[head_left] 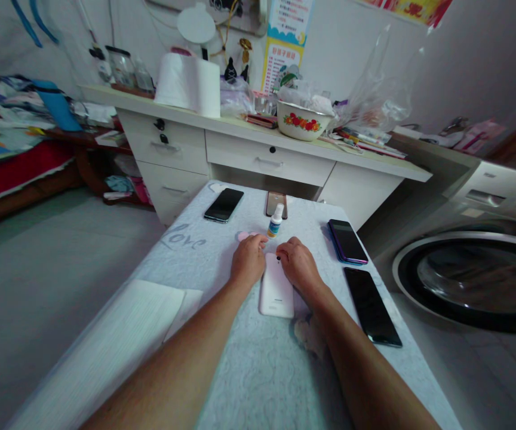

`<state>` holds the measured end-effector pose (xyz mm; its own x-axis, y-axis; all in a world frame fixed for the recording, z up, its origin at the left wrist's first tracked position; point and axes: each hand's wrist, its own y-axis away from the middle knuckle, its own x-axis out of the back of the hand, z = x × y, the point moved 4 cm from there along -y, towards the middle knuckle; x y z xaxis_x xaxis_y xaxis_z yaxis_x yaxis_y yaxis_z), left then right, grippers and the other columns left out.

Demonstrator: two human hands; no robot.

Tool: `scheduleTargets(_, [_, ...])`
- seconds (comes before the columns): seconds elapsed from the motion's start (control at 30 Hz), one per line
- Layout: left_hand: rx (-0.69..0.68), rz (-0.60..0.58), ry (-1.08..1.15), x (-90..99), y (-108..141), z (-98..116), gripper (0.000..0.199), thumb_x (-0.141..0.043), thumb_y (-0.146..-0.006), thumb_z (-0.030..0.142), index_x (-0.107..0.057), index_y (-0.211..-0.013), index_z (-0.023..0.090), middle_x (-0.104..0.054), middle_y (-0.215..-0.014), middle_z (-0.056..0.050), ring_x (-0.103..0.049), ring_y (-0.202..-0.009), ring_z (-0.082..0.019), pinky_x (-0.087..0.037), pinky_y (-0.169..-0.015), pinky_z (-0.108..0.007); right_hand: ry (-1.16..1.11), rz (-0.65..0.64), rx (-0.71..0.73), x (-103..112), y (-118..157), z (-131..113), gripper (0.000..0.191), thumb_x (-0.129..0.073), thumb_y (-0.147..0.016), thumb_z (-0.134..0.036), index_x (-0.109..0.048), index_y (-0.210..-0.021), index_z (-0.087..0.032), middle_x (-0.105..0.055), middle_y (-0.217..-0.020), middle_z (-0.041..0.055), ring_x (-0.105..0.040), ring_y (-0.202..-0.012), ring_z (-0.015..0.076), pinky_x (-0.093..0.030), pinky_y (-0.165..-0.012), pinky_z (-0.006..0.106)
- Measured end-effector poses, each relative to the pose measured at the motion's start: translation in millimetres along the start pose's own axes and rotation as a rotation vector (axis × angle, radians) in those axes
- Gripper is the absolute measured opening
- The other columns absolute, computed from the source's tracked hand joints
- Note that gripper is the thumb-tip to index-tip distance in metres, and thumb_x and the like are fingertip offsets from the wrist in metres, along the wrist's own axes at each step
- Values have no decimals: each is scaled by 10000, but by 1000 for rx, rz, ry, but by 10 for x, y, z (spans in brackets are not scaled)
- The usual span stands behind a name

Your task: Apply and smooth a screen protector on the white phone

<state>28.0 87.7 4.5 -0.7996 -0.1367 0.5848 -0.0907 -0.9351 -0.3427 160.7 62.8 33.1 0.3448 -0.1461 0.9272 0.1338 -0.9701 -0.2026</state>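
Note:
A white smartphone (pixel 276 292) lies back side up on the cloth-covered table, its small camera lens at the far end. My left hand (pixel 248 261) is at its far left corner, fingers curled in against the edge. At the far right corner, beside the lens, my right hand (pixel 298 261) has its fingers bent and pressed together on the phone. The fingertips partly hide the phone's far edge. Just beyond both hands stands a small white spray bottle (pixel 275 222) with a blue and yellow label, upright.
Around the table lie a black phone (pixel 224 205), a gold-brown phone (pixel 276 203), a purple-edged phone (pixel 347 241) and a larger dark phone (pixel 372 306). A folded white cloth (pixel 119 340) is at the left edge. Behind are a white desk (pixel 244 156) and a washing machine (pixel 477 239).

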Motion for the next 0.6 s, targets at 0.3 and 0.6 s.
scheduleTargets(0.3, [42, 89, 101, 82, -16, -1, 325, -404, -790, 0, -625, -966, 161, -655, -967, -63, -610, -925, -161, -488, -872, -296, 27, -26, 67, -57, 4, -115, 234, -461, -931, -203, -695, -943, -207, -583, -980, 73, -567, -848, 170, -392, -720, 265])
scheduleTargets(0.6, [61, 79, 120, 82, -13, -5, 318, -397, -788, 12, -621, -967, 150, -656, -966, -73, -608, -922, -167, -491, -873, -302, 23, -14, 131, -71, -16, -183, 232, -480, -921, -208, -711, -930, -233, -599, -969, 52, -548, -897, 170, -385, -746, 245])
